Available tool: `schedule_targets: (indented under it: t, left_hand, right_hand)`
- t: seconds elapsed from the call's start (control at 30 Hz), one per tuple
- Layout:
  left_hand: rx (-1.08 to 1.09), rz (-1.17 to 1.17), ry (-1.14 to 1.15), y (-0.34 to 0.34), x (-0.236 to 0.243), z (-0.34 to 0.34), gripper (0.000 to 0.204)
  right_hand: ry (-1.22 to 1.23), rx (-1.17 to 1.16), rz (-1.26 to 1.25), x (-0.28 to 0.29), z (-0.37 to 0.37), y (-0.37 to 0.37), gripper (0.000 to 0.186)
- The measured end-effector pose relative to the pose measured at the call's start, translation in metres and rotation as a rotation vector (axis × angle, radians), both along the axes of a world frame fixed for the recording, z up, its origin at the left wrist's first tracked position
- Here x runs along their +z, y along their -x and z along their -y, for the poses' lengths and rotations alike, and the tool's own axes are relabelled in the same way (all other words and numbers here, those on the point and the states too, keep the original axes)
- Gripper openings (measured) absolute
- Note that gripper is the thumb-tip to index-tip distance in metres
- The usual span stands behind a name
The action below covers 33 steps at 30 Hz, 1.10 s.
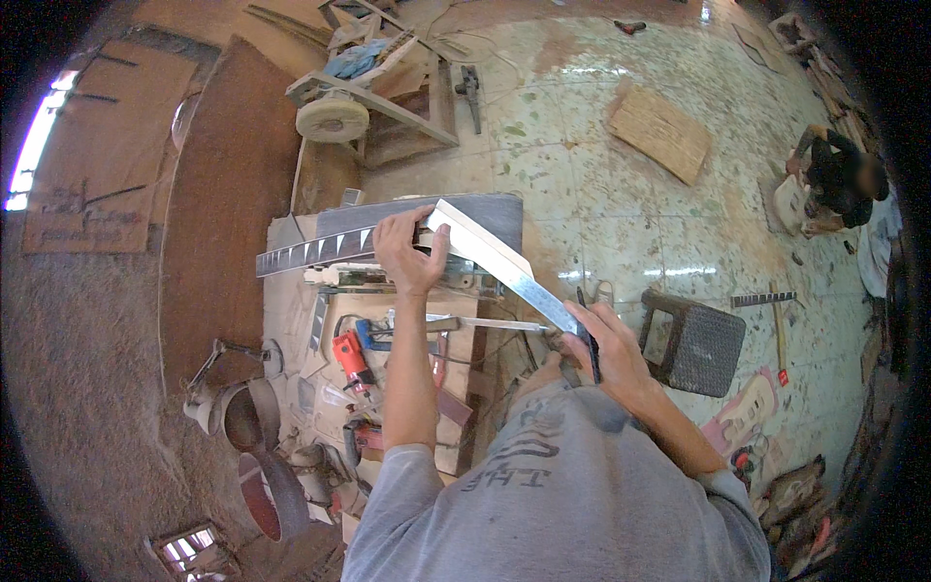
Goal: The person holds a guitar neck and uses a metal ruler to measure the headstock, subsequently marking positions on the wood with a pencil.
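Observation:
A guitar neck (pixel 320 252) with a dark fretboard and pale triangular inlays stretches left from my left hand (pixel 411 250). My left hand is closed around its end, above the workbench. From there a pale angular piece (pixel 480 240), apparently the headstock, slants down to the right. A shiny metal ruler-like strip (pixel 548 299) lies along it. My right hand (pixel 613 351) grips the strip's lower end, with a thin dark pencil-like stick (pixel 592 347) between the fingers. Where the neck joins the pale piece is partly hidden by my left hand.
On the bench below are a red power tool (pixel 352 362) and a blue-handled tool (pixel 373 335). A dark woven stool (pixel 706 344) stands right, near a pink guitar body (pixel 747 412). A wooden board (pixel 659 133) lies on the floor. Another person (pixel 836 184) sits far right.

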<state>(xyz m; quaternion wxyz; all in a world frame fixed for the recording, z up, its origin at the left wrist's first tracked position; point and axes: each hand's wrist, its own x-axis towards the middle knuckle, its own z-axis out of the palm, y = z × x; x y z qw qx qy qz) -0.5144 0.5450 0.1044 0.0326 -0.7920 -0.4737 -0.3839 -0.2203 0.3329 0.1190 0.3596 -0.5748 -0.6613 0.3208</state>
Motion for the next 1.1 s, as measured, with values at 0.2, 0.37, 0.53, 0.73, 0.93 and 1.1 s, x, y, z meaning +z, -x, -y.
schedule_targets:
  t: [0.2,0.37,0.53,0.73,0.93,1.1]
  left_hand:
    - [0.003,-0.009,0.019,0.0001,-0.0001,0.0007,0.031]
    - [0.011,-0.018,0.026,0.0011,-0.0014,-0.0003,0.031]
    - [0.007,-0.009,0.031,0.0012,-0.0015,-0.0001,0.031]
    - [0.013,-0.018,0.039,0.0000,0.0014,0.0018,0.032]
    - [0.001,-0.016,0.029,0.0011,0.0004,0.0008,0.033]
    - [0.000,-0.016,0.021,0.0017,-0.0015,0.0003,0.033]
  right_hand:
    - [0.030,0.009,0.009,0.0028,-0.0004,0.0001,0.051]
    - [-0.007,-0.012,0.004,-0.0031,-0.0001,0.0022,0.047]
    - [-0.023,-0.005,-0.004,-0.0041,-0.0010,0.0006,0.046]
    - [0.006,-0.002,0.027,-0.0013,-0.0010,0.0000,0.046]
    - [0.007,0.007,0.053,-0.0030,-0.0013,-0.0021,0.047]
    - [0.010,0.010,0.047,-0.0008,-0.0017,-0.0023,0.050]
